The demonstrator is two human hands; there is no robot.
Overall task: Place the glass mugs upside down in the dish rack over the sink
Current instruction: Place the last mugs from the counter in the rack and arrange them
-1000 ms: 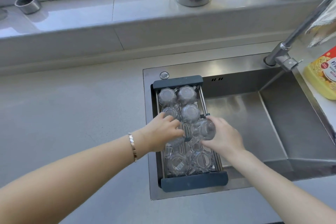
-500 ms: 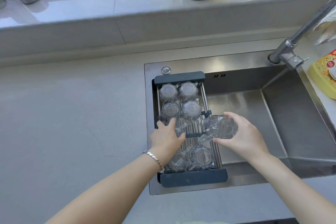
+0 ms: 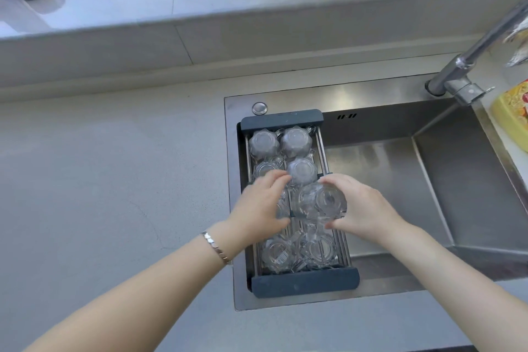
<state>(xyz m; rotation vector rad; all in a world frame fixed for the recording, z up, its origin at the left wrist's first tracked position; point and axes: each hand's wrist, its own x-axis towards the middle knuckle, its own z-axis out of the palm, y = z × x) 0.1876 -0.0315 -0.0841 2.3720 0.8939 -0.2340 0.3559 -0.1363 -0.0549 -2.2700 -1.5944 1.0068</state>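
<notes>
A dark-framed dish rack (image 3: 304, 284) spans the left end of the stainless sink (image 3: 400, 186). The right hand (image 3: 363, 208) wraps thumb and fingers around a glass mug (image 3: 320, 203), tipped on its side with its base toward the camera, just above the middle of the rack. The left hand (image 3: 261, 208) rests over another mug (image 3: 281, 206) in the rack's left row (whether its fingers are actually closed on it I cannot tell, as the hand covers it). Four mugs stand upside down at the far end (image 3: 264, 143), and two more lie at the near end (image 3: 278, 254). A bracelet (image 3: 215, 246) circles the left wrist. The tap (image 3: 463, 77) rises at the far right.
</notes>
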